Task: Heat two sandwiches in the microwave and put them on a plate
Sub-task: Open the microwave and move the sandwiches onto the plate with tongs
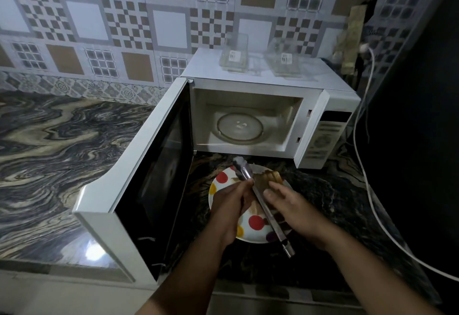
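Nothing in this kitchen view can be read. 2 clear containers (234,52) (285,60) on top of the white microwave (260,76) each carry a small white sticker with dark print, too blurred to make out. The microwave's control panel (325,138) at its right edge shows only illegible markings.

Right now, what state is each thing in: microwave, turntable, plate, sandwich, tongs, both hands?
microwave door: swung wide open
turntable: bare, nothing on it
plate: on the counter before the microwave, holding food
sandwich: on the plate, touched by the right hand
tongs: lying across the plate, tips toward the microwave
left hand: gripping the tongs
right hand: open, fingers on the sandwich
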